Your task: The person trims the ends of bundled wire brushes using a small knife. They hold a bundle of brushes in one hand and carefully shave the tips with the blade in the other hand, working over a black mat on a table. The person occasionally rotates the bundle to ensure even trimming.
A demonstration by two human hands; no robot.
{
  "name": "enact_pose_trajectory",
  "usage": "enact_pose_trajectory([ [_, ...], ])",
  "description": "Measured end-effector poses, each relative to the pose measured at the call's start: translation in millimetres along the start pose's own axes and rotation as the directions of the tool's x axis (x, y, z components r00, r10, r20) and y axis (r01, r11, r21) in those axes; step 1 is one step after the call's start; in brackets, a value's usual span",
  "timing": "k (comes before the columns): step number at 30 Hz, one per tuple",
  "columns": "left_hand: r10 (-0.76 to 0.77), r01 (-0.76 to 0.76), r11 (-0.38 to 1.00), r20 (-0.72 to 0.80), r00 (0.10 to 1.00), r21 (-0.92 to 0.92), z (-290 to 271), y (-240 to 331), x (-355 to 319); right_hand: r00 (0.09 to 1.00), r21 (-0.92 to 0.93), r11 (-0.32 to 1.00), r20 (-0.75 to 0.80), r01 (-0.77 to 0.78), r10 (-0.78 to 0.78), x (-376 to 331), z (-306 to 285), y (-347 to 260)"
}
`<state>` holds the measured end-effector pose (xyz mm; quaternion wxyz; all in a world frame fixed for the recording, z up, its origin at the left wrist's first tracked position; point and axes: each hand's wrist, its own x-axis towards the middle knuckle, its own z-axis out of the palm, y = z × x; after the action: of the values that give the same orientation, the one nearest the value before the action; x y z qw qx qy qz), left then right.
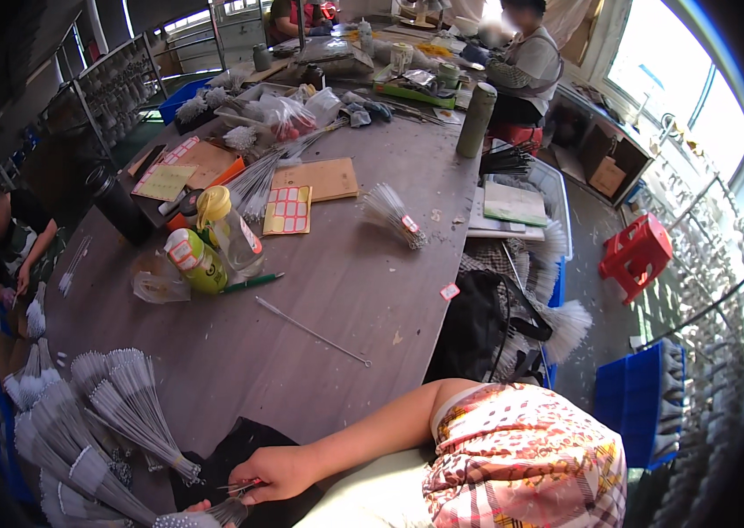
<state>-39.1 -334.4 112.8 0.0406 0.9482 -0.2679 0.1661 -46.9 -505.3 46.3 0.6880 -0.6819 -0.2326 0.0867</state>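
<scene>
My right hand [273,475] is closed at the lower edge around a small metal tool [242,487] with thin jaws and a bit of red at its grip; its exact kind is hard to make out. Only the fingertips of my left hand [203,507] show beside it, bent against a bundle of thin wire brushes [185,520] that the lower edge cuts off. Black cloth [244,440] lies beneath my hands. To their left fan several more bundles of wire-stemmed brushes [130,396]. A single long wire brush [315,333] lies alone on the brown table [345,273].
A tied brush bundle [394,216] lies mid-table. Bottles [229,233], a black tumbler [117,204] and label sheets [287,209] stand or lie left of it. A tall flask [476,121] is near the right edge. A red stool [637,255] stands beyond. Other people sit around the table.
</scene>
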Motion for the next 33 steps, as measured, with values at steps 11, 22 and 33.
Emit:
enact_pose_trajectory([
  [11, -0.004, 0.004, 1.000, -0.006, 1.000, -0.007, 3.2, 3.2, 1.5, 1.000, -0.100, 0.995, 0.003, 0.021, -0.020, -3.8, 0.2, -0.2],
  [22, -0.001, 0.001, 1.000, -0.002, 1.000, -0.005, 5.4, 8.3, 5.1, 0.996, -0.214, 0.975, 0.068, 0.066, -0.052, -6.2, 4.8, 7.0],
  [33, 0.009, -0.009, 1.000, -0.004, 1.000, -0.011, 7.7, 12.4, 8.9, 0.987, -0.276, 0.948, 0.029, 0.160, -0.158, -8.6, 9.9, 8.3],
])
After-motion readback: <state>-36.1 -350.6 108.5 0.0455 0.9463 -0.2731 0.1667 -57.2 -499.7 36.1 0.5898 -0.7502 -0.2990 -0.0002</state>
